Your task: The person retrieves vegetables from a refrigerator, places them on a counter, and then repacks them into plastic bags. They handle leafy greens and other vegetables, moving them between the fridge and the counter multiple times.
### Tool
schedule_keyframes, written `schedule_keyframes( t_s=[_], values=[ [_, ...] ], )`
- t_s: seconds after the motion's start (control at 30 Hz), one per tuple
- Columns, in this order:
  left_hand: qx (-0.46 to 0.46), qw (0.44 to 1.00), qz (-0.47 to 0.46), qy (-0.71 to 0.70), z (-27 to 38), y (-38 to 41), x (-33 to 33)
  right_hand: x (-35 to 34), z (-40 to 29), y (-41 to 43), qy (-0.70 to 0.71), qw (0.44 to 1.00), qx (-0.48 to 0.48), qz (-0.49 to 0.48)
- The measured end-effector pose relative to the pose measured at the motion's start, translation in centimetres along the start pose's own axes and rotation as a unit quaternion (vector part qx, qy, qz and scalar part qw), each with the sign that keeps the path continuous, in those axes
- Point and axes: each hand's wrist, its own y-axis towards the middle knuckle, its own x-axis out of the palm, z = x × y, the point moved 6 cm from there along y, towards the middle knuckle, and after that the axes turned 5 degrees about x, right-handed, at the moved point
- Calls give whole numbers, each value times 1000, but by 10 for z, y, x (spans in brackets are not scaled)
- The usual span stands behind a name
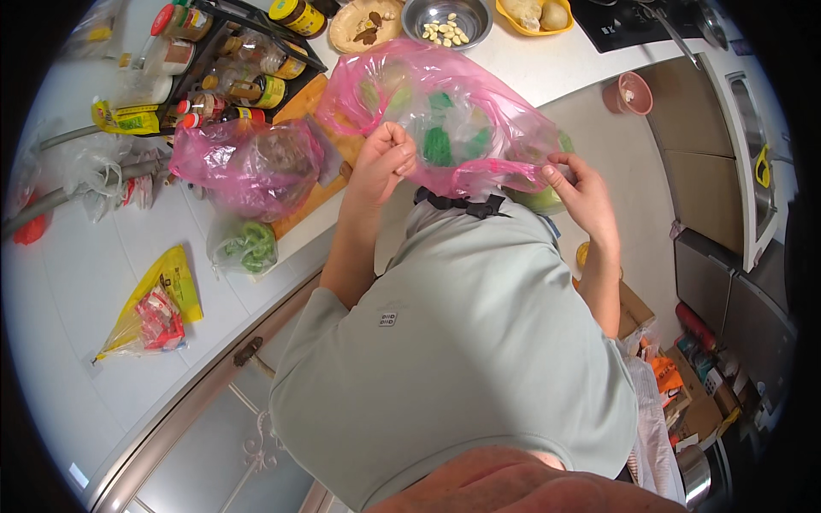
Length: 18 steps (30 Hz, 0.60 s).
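Note:
A large pink translucent plastic bag (513, 96) spreads between my two hands in front of my waist. My left hand (388, 157) pinches its edge on the left. On the right, my right hand (580, 195) grips the edge between thumb and fingers. Through the film show green netting (438, 146) and clear plastic, with pale green produce towards the upper left; the exact kind is hard to tell. Below the bag's right side, a light green rounded thing (542, 200) is partly hidden.
A second pink bag (256, 163) and a clear bag of green peppers (247, 245) lie left, near a wooden board (308, 205). Behind stand a rack of jars (244, 70), a steel bowl of garlic cloves (447, 22) and a yellow basket (535, 25). A pink bin (627, 94) stands right.

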Motion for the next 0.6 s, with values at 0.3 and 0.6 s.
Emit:
schedule_keyframes(
  t_s=[0.3,0.6],
  values=[
    [-6,935,136,327,8,62,-10,12,-1,0,-35,999,-15,-6],
    [-204,794,43,571,-65,201,-104,11,5,-3,-63,998,-15,21]
  ],
)
